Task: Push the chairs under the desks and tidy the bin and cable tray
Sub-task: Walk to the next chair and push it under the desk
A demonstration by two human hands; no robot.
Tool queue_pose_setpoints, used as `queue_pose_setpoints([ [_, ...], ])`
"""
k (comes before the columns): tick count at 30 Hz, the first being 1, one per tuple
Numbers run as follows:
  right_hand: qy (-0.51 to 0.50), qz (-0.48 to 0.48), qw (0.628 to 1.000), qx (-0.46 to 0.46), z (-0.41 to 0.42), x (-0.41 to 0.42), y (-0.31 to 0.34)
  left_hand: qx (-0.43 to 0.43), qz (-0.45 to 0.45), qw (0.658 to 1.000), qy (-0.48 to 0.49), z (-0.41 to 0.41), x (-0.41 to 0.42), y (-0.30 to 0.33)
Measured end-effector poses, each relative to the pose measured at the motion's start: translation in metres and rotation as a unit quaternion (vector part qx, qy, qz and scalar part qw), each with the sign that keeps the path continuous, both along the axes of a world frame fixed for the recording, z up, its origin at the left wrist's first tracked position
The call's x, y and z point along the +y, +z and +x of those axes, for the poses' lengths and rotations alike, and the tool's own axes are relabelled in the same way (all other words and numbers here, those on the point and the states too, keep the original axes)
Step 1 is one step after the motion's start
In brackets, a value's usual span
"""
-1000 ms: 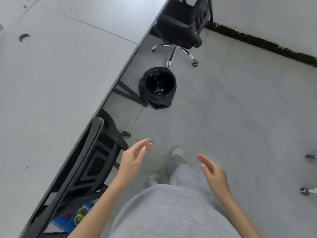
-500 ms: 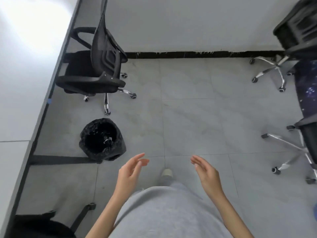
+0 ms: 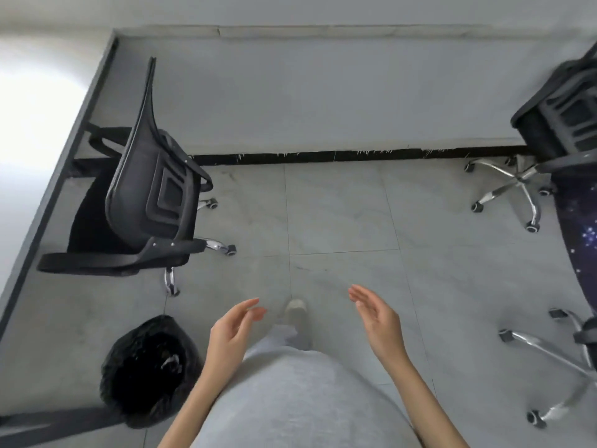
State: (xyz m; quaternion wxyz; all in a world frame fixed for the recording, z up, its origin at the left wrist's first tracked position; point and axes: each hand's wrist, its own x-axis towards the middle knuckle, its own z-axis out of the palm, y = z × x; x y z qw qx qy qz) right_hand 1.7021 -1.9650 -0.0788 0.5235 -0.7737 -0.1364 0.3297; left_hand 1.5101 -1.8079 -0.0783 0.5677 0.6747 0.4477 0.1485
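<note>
Nearest, both hands hang empty in front of the body. The left hand has loose, slightly bent fingers, a wide grip on nothing; the right hand is much the same, palm turned inward, fingers relaxed and apart. Neither touches anything.

Just to the left of the left hand and a little below it stands the bin, lined with a black bag, a pale scrap lying inside. It sits out on the floor, beside a dark desk leg at the near left corner.

Farther on and to the left is the black chair, its back turned toward the person's side of the aisle, its seat reaching in under the desk edge, though the back and wheels stand out on the floor. From the hands it lies ahead and left, so the left hand is the nearer one, and a push would likely run leftward, toward the desk.

On the right, two more chairs show mostly their chrome legs; the cable tray is not in view
</note>
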Motion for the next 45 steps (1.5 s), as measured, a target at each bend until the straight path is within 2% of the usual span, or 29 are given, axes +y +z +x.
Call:
queue_pose_setpoints([
  [3, -0.051, -0.011, 0.999, 0.011, 0.039, 0.018, 0.003, -0.02, 0.017, 0.999, -0.04, 0.082, 0.062, 0.021],
  [8, -0.076, -0.027, 0.997, 0.01, 0.117, 0.064, 0.004, -0.041, 0.053, 0.993, -0.098, 0.194, 0.149, 0.05],
  [12, -0.031, -0.017, 0.999, 0.009, 0.193, 0.135, 0.003, -0.049, 0.073, 0.994, -0.064, 0.25, 0.199, 0.055],
  [16, 0.108, -0.015, 0.994, 0.009, 0.273, 0.239, 0.002, -0.023, 0.066, 0.997, 0.046, 0.27, 0.228, 0.038],
  [19, 0.237, -0.008, 0.971, 0.007, 0.312, 0.317, 0.01, -0.004, 0.026, 0.983, 0.183, 0.266, 0.228, 0.027],
  [22, 0.371, 0.008, 0.929, -0.009, 0.333, 0.404, 0.033, 0.001, 0.003, 0.934, 0.357, 0.267, 0.217, 0.017],
  [25, 0.465, 0.02, 0.885, -0.015, 0.336, 0.475, 0.047, 0.004, -0.028, 0.877, 0.479, 0.275, 0.203, 0.011],
  [29, 0.545, 0.034, 0.836, -0.046, 0.316, 0.549, 0.046, 0.02, -0.034, 0.83, 0.557, 0.276, 0.217, 0.01],
  [33, 0.605, 0.057, 0.788, -0.099, 0.274, 0.607, 0.044, 0.033, 0.019, 0.805, 0.592, 0.253, 0.266, 0.024],
  [35, 0.638, 0.088, 0.748, -0.16, 0.249, 0.63, 0.048, 0.068, 0.092, 0.789, 0.604, 0.238, 0.294, 0.036],
  [36, 0.655, 0.123, 0.714, -0.212, 0.236, 0.641, 0.049, 0.101, 0.14, 0.781, 0.601, 0.229, 0.307, 0.041],
  [38, 0.684, 0.205, 0.628, -0.31, 0.21, 0.662, 0.049, 0.184, 0.232, 0.779, 0.552, 0.21, 0.33, 0.05],
  [40, 0.704, 0.255, 0.543, -0.379, 0.187, 0.683, 0.048, 0.293, 0.281, 0.787, 0.465, 0.188, 0.351, 0.049],
  [41, 0.711, 0.27, 0.505, -0.407, 0.176, 0.693, 0.047, 0.36, 0.279, 0.787, 0.416, 0.176, 0.36, 0.045],
  [43, 0.727, 0.272, 0.435, -0.457, 0.156, 0.708, 0.042, 0.467, 0.201, 0.785, 0.354, 0.154, 0.37, 0.033],
  [45, 0.746, 0.251, 0.371, -0.493, 0.139, 0.723, 0.034, 0.499, 0.114, 0.784, 0.353, 0.135, 0.374, 0.024],
])
